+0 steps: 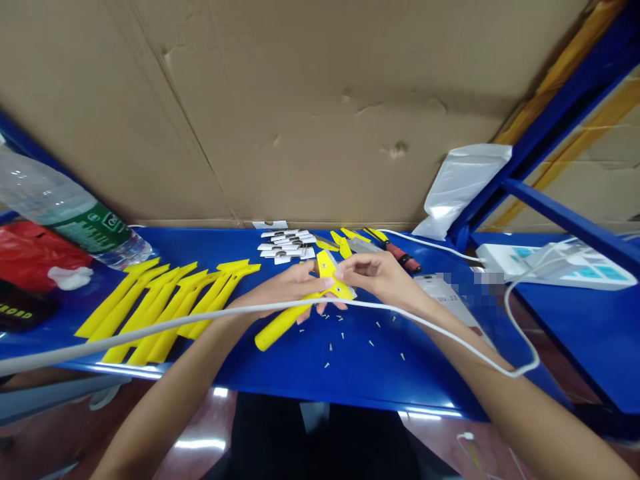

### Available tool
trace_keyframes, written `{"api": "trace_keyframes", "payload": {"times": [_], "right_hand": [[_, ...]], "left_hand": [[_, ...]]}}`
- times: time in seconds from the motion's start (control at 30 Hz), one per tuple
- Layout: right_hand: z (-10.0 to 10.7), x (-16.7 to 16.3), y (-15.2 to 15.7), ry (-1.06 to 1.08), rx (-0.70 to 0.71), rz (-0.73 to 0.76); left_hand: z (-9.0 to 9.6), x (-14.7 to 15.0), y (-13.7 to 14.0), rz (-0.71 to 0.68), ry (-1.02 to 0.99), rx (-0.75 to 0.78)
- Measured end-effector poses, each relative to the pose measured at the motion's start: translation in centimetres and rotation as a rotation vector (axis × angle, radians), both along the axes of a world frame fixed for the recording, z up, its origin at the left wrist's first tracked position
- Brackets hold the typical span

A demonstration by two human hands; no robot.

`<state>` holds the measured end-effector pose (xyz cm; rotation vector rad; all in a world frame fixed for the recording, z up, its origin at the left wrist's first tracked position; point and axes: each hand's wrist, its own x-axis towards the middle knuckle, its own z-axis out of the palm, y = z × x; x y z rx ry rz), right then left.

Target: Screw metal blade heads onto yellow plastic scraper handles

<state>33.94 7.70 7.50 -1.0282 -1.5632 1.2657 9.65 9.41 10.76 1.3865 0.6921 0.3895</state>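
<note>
Gripping yellow scraper (286, 325) w/ both hands (384, 275), white txt on green btl label (95, 225) illegible

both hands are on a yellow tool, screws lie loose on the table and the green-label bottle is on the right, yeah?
No, the head view shows the green-label bottle on the left. The left hand and right hand are on a yellow tool, and screws lie loose on the table.
</note>
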Motion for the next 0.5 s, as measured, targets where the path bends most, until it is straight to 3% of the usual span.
{"api": "trace_keyframes", "payload": {"times": [0.17,0.27,0.33,0.4,0.5], "right_hand": [[-0.1,-0.7,0.1,-0.007,-0.003,-0.043],[0.8,0.4,-0.3,-0.052,0.043,-0.032],[1.8,2.4,-1.0,-0.217,0.174,-0.021],[2.6,4.9,-1.8,-0.513,0.309,-0.036],[2.8,8.2,-2.7,-0.811,0.275,0.039]], "left_hand": [[-0.3,-0.2,-0.1,0.126,0.028,0.112],[-0.2,-0.3,-0.5,0.205,0.044,0.138],[0.3,-0.4,-1.0,0.265,0.045,0.158],[1.0,-0.6,-1.4,0.325,0.025,0.205],[2.4,-0.9,-2.0,0.355,-0.031,0.269]]}}
